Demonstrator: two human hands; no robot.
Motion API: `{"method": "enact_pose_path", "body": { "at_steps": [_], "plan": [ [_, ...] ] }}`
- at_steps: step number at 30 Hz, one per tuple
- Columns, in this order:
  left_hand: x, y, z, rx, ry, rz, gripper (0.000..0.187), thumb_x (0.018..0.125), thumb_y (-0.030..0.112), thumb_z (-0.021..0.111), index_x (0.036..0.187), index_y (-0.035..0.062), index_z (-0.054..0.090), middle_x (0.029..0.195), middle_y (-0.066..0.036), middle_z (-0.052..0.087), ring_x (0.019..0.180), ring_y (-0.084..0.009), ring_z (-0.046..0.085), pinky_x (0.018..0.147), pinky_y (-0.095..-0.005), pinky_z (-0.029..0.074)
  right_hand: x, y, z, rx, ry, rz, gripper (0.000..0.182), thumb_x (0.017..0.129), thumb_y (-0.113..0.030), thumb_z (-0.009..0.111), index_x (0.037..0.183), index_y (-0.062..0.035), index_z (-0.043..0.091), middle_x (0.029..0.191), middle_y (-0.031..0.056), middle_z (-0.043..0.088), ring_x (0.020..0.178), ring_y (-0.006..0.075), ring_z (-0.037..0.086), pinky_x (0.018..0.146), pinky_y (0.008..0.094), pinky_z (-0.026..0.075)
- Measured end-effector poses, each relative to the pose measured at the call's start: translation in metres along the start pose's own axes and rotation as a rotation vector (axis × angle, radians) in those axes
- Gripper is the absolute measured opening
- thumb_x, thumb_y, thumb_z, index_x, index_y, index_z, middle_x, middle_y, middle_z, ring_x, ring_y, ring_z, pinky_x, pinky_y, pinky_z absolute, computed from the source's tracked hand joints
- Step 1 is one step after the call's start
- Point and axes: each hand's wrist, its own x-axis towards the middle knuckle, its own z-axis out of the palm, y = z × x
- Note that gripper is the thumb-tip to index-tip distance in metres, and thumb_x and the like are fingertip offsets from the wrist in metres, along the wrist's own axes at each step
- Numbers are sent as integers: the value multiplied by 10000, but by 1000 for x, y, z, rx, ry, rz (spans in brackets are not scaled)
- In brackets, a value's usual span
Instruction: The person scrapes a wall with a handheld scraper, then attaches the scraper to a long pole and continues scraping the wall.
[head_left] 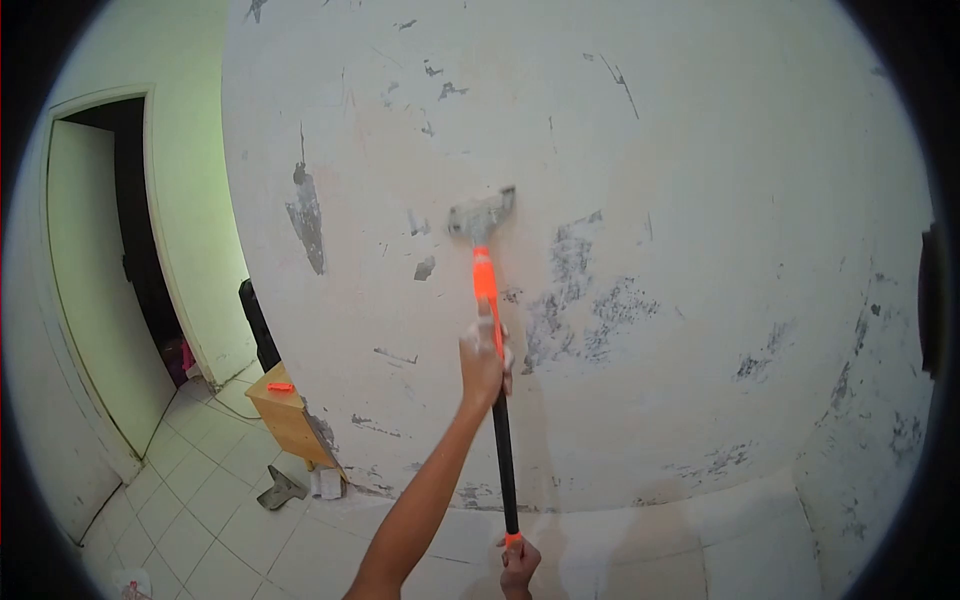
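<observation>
A long-handled scraper [505, 450] with an orange and black shaft reaches up the wall in front of me. Its wide grey head [482, 215] is blurred and lies at the wall surface; whether the blade touches is hard to tell. My left hand [485, 365], whitened with dust, wraps the shaft just below the bright orange section. Lower down, my right hand [520, 567] grips the orange end of the same shaft. The pale wall [700, 200] carries grey patches where its coating is gone, including a large patch [575, 300] right of the scraper.
At the left, a wooden box [295, 425] bears a small orange tool [281, 387]. A grey flat piece [281, 488] lies on the tiled floor [220, 520] near the box. Farther left stands an open door [105, 270]. A dark object [932, 300] sticks out at the right edge.
</observation>
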Motion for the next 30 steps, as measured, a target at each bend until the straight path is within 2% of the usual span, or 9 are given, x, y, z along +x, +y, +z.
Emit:
{"method": "enact_pose_path", "body": {
  "at_steps": [5, 8, 13, 17, 20, 22, 24, 29, 30],
  "plan": [
    [15, 27, 1, -87, -63, 1, 701, 945, 732, 381, 795, 50, 453, 437, -31, 386, 259, -143, 380, 249, -292, 318, 3, -36, 21, -32, 36, -28, 472, 1013, -395, 536, 835, 30, 638, 532, -66, 387, 449, 25, 326, 437, 227, 215],
    [8, 4, -1, -73, -31, 24, 691, 950, 724, 379, 800, 54, 452, 439, -23, 384, 259, -140, 374, 249, -290, 312, 1, -24, 11, -56, 69, 47, 468, 989, -428, 564, 842, 3, 669, 555, -87, 398, 497, 25, 345, 478, 239, 234],
    [-41, -61, -7, 1, 35, -83, 681, 957, 718, 367, 804, 61, 456, 443, -9, 381, 265, -131, 372, 248, -281, 295, -26, 36, -23, -121, 145, -68, 475, 1021, -380, 509, 786, 11, 639, 522, -70, 389, 438, 30, 333, 439, 238, 221],
    [-24, -32, -11, 37, 18, -37, 691, 957, 720, 362, 812, 51, 459, 440, -19, 381, 265, -140, 378, 240, -289, 310, -26, 16, 12, -51, 232, -214, 385, 1011, -328, 542, 741, -56, 588, 623, -78, 416, 546, 70, 351, 498, 261, 303],
    [17, 32, -12, 23, 21, 50, 643, 986, 677, 337, 843, 64, 474, 442, -30, 405, 265, -159, 386, 246, -298, 325, -9, -57, 40, -68, 76, -74, 478, 1014, -390, 519, 772, 1, 649, 518, -72, 382, 446, 31, 337, 444, 241, 225],
    [37, 68, -20, -15, 47, 72, 632, 993, 666, 325, 862, 66, 477, 446, -25, 395, 269, -160, 379, 257, -300, 314, 1, -85, 49, -227, 32, -1, 442, 972, -415, 587, 823, -13, 691, 554, -18, 444, 534, 85, 424, 510, 287, 325],
    [39, 67, -36, -45, 60, 52, 668, 973, 702, 326, 840, 64, 473, 448, -26, 395, 267, -153, 380, 261, -297, 319, 2, -88, 49, -258, 17, 20, 434, 971, -411, 588, 822, -17, 692, 556, -2, 454, 543, 100, 438, 519, 299, 339],
    [12, 13, -39, -43, 77, 25, 682, 960, 716, 363, 819, 59, 477, 451, -25, 399, 270, -148, 390, 262, -295, 329, -3, -22, 25, -295, 51, 3, 448, 973, -428, 572, 827, -23, 695, 560, 17, 481, 553, 114, 464, 529, 309, 356],
    [3, -8, -42, -41, 90, 11, 674, 964, 705, 371, 819, 56, 478, 452, -24, 401, 271, -147, 389, 260, -293, 327, -7, 0, 17, -293, 90, -56, 445, 983, -405, 557, 810, -14, 678, 545, -22, 445, 516, 81, 418, 496, 288, 313]
  ]
}}
